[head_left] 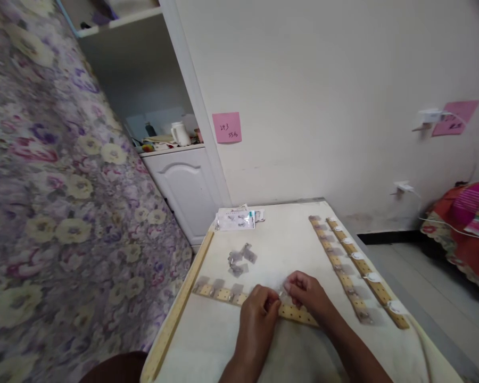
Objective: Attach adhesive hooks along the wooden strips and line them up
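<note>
A narrow wooden strip with rows of small holes [297, 314] lies across the near part of the table, and small see-through plastic packets [237, 290] sit along its left half. My left hand [257, 319] is closed over the strip's middle, thumb and forefinger pressed together; what they pinch is hidden. Just to the right, my right hand [308, 293] pinches a small clear plastic piece [282, 292] above the strip, close to the left fingertips. Behind my hands lies a loose cluster of small clear packets with dark bits [239, 260].
Two more holed strips lie at the right, one with clear packets [337, 264], the other with white round pieces [372, 277]. Flat printed packaging [235, 220] rests at the back left of the cloth-covered table [281, 234]. A bare wooden strip [179, 308] runs along the left edge.
</note>
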Available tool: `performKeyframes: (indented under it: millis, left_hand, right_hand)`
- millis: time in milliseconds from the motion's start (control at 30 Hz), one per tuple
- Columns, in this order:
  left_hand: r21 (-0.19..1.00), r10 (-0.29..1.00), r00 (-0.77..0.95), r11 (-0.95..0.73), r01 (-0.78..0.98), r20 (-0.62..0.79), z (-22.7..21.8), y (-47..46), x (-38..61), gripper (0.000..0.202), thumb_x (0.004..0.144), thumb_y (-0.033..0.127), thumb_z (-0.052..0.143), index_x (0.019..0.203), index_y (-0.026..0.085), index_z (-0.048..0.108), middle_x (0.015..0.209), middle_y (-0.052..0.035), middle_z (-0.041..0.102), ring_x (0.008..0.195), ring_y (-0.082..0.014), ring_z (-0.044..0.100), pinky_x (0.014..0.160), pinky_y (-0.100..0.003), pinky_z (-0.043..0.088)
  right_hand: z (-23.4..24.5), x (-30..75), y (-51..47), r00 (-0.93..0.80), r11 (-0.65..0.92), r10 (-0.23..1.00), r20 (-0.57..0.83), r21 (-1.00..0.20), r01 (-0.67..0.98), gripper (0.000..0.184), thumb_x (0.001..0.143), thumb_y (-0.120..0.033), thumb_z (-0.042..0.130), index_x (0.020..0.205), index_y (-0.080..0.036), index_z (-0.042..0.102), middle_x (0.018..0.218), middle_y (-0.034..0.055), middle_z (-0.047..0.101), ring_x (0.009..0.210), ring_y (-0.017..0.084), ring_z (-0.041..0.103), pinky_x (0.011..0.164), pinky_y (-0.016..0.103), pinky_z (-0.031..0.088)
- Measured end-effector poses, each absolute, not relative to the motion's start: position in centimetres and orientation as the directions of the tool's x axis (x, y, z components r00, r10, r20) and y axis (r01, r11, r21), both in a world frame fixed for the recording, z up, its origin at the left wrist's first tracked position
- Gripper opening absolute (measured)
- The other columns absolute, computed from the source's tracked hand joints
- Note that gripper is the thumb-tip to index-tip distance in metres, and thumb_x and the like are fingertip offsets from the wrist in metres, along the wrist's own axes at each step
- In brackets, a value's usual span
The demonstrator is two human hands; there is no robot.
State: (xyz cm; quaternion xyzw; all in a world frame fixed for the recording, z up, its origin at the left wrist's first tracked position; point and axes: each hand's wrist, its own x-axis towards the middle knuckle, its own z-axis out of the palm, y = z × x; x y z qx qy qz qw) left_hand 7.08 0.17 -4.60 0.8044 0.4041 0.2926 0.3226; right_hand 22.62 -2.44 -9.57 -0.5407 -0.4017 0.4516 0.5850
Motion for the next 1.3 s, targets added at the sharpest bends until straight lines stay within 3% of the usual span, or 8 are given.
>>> performKeyframes:
  millis: [167, 300, 433, 600, 867, 1067, 1300]
  left_hand:
    - [0.883, 0.897, 0.433, -0.274, 0.381, 0.091, -5.9, -1.3, 7.0, 0.009, 0.078, 0.028, 0.053, 0.081, 0.020, 0.056, 0.068, 0.0021, 0.055, 0.065, -0.0132, 0.052, 0.062, -0.025, 0.039]
    - [0.979, 0.879, 0.459, 0.035, 0.200, -0.125, -8.4, -2.4, 7.0, 0.020, 0.078, 0.039, 0.049, 0.073, 0.019, 0.049, 0.055, 0.0047, 0.052, 0.045, -0.0091, 0.046, 0.047, -0.022, 0.034]
    - [0.923, 0.764, 0.521, 0.349, 0.160, -0.379, -11.2, -3.6, 8.1, 0.026, 0.071, 0.043, 0.051, 0.077, 0.018, 0.047, 0.050, 0.0033, 0.057, 0.032, -0.0079, 0.043, 0.035, -0.020, 0.025]
    - [0.834, 0.708, 0.492, 0.548, 0.069, -0.506, -12.8, -4.2, 9.3, 0.030, 0.069, 0.044, 0.051, 0.082, 0.017, 0.048, 0.049, 0.0026, 0.059, 0.030, -0.0076, 0.045, 0.032, -0.018, 0.022]
    - [0.747, 0.681, 0.448, 0.663, -0.043, -0.578, -13.0, -3.8, 10.1, 0.022, 0.076, 0.038, 0.052, 0.077, 0.016, 0.049, 0.049, 0.0024, 0.057, 0.033, -0.0053, 0.046, 0.038, -0.017, 0.022]
    - [0.729, 0.674, 0.400, 0.684, -0.019, -0.621, -12.6, -3.5, 10.7, 0.012, 0.078, 0.027, 0.047, 0.072, 0.016, 0.049, 0.047, 0.0023, 0.055, 0.033, -0.0047, 0.045, 0.038, -0.016, 0.022]
    - [0.726, 0.677, 0.357, 0.687, 0.008, -0.644, -12.3, -3.2, 11.3, 0.015, 0.081, 0.022, 0.039, 0.070, 0.015, 0.048, 0.047, 0.0016, 0.054, 0.032, -0.0056, 0.045, 0.038, -0.017, 0.022]
  right_hand:
    - [-9.5, 23.9, -3.1, 0.195, -0.008, 0.981, -0.023, -0.997, -0.077, 0.023, 0.072, -0.039, 0.061, 0.068, -0.017, 0.052, 0.048, -0.0087, 0.043, 0.040, 0.005, 0.037, 0.041, 0.019, 0.027]
    - [-10.5, 26.1, -3.5, 0.122, -0.056, 0.991, -0.054, -0.998, 0.019, 0.020, 0.072, -0.036, 0.060, 0.068, -0.017, 0.053, 0.053, -0.0074, 0.045, 0.044, 0.005, 0.035, 0.043, 0.020, 0.025]
    - [-12.4, 27.0, -3.3, 0.090, -0.098, 0.992, -0.085, -0.982, 0.163, 0.015, 0.070, -0.030, 0.059, 0.067, -0.016, 0.056, 0.054, -0.0059, 0.048, 0.048, 0.007, 0.038, 0.047, 0.020, 0.028]
    - [-13.6, 26.2, -2.9, 0.078, -0.091, 0.994, -0.074, -0.967, 0.238, 0.009, 0.067, -0.024, 0.058, 0.067, -0.015, 0.058, 0.056, -0.0047, 0.051, 0.053, 0.008, 0.041, 0.051, 0.021, 0.031]
    - [-13.7, 26.3, -2.5, 0.068, -0.100, 0.994, -0.084, -0.952, 0.291, 0.009, 0.066, -0.022, 0.057, 0.066, -0.014, 0.059, 0.056, -0.0038, 0.054, 0.053, 0.009, 0.044, 0.051, 0.021, 0.033]
    - [-14.3, 26.2, -2.2, 0.113, -0.121, 0.990, -0.086, -0.930, 0.348, 0.007, 0.066, -0.021, 0.057, 0.064, -0.015, 0.059, 0.055, -0.0034, 0.055, 0.054, 0.009, 0.044, 0.051, 0.021, 0.032]
    - [-14.3, 26.2, -2.0, 0.125, -0.144, 0.987, -0.104, -0.917, 0.372, 0.006, 0.064, -0.021, 0.057, 0.064, -0.016, 0.061, 0.057, -0.0021, 0.058, 0.056, 0.011, 0.047, 0.052, 0.021, 0.034]
